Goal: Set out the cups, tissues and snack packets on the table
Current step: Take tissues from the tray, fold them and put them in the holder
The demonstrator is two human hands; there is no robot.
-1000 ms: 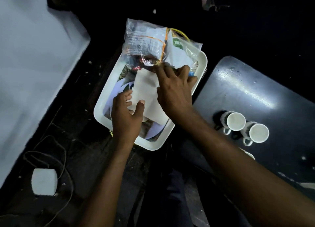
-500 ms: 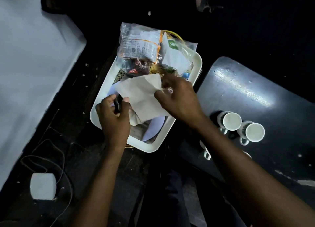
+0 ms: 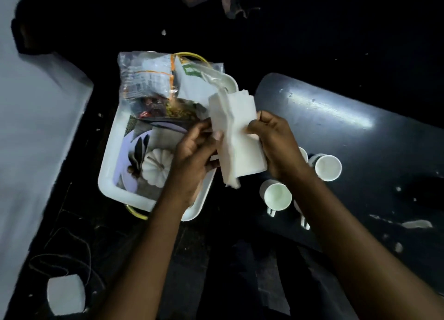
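Observation:
A stack of white tissues [image 3: 236, 137] hangs in the air between the white tray [image 3: 108, 173] and the dark table [image 3: 360, 132]. My left hand [image 3: 194, 154] grips its left edge and my right hand [image 3: 276, 139] pinches its right edge. Clear snack packets [image 3: 153, 84] lie across the far end of the tray. White cups stand on the table's near left part: one [image 3: 276, 196] just below the tissues, another [image 3: 328, 167] to its right, and a third mostly hidden behind my right wrist.
The tray's printed floor shows a white pumpkin picture [image 3: 157, 167]. A white sheet-covered surface [image 3: 36, 132] fills the left side. A small white block [image 3: 66, 293] with a cable lies on the dark floor at lower left.
Both hands have lifted the tissues out of the tray and carried them right, toward the table edge. The tray floor is now uncovered.

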